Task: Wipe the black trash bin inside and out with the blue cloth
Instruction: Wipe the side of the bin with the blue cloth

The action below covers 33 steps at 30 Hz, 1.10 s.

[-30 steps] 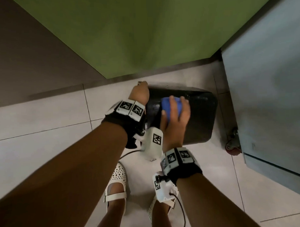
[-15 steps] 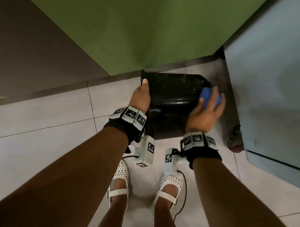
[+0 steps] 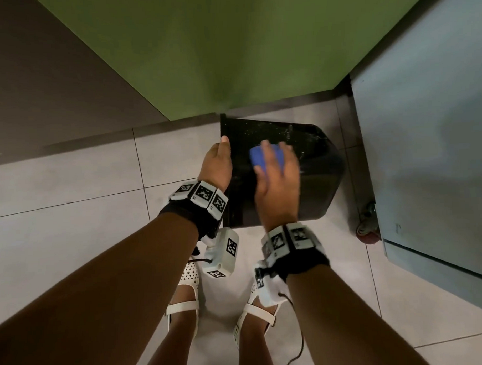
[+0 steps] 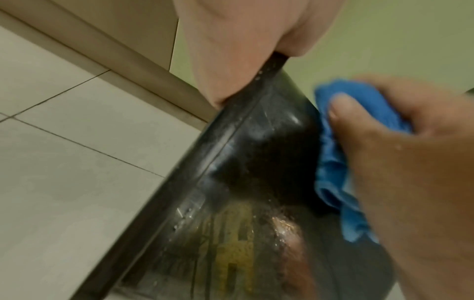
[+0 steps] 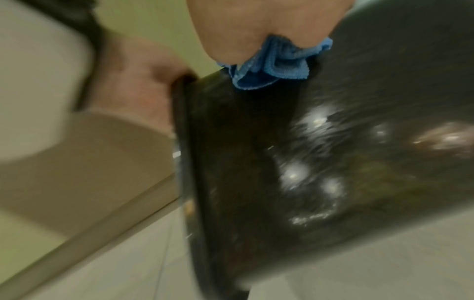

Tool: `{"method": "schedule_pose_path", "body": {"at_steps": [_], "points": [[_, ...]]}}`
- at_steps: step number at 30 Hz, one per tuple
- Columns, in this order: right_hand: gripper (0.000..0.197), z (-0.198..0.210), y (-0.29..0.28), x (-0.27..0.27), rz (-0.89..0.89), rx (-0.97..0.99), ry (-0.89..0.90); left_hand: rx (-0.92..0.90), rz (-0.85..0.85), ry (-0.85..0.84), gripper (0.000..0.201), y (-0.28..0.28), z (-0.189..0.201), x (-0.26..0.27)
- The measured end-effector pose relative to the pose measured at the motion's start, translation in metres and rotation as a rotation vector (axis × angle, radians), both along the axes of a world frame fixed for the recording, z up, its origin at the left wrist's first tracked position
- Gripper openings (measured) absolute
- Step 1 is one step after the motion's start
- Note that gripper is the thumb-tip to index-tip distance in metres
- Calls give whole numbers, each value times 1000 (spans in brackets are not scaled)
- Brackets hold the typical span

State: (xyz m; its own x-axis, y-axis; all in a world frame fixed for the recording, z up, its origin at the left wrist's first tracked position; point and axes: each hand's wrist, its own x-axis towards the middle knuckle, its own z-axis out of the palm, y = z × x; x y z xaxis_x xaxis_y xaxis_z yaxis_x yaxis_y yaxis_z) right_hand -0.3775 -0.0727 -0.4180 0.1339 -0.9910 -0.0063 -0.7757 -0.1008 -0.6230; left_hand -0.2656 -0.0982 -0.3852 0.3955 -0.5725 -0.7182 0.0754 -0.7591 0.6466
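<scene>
Gripping the rim of the black trash bin (image 3: pixel 319 179), the left hand (image 3: pixel 216 166) has its thumb along the outside edge; its other fingers are hidden, apparently folded over the rim, and the bin lies tipped on its side above the tiled floor (image 3: pixel 72 229). The right hand (image 3: pixel 278 186) pinches the bunched blue cloth (image 3: pixel 261 157) under curled fingers, thumb on top, pressing it against the bin's wet outer wall just right of the left thumb. Cloth folds trail below the right fingers (image 4: pixel 338 113).
</scene>
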Motion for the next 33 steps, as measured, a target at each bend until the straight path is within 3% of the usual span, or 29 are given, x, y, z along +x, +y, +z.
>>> {"method": "schedule_pose_path", "body": {"at_steps": [4,6,9,11,13,15,17,20,27,30,33], "points": [[44,-2,-34,-48,-500,184,-44,-9,44,57,44,11,-3,-5],[45,0,-41,-62,-601,246,-46,18,101,143,39,17,-4,-5],[44,-2,-32,-67,-595,220,-38,74,234,390,26,16,-3,3],[43,-7,-17,-70,-578,163,-36,139,253,449,27,8,1,11],[43,-11,-5,-76,-562,128,-40,192,163,335,40,-4,2,15],[43,-12,5,-79,-566,125,-52,242,-40,96,59,-14,-1,12],[44,-14,14,-77,-559,120,-73,161,-108,-45,59,-17,-5,4],[46,-20,29,-60,-400,135,-81,-11,-102,-131,53,-18,-13,-5],[40,-28,40,18,-59,145,-79,-90,27,-100,46,-4,-32,-4],[42,-32,39,12,-50,137,-91,-116,65,-91,45,0,-37,-4],[42,-29,23,-17,-222,198,-215,-140,61,-137,46,3,-42,-5]]}}
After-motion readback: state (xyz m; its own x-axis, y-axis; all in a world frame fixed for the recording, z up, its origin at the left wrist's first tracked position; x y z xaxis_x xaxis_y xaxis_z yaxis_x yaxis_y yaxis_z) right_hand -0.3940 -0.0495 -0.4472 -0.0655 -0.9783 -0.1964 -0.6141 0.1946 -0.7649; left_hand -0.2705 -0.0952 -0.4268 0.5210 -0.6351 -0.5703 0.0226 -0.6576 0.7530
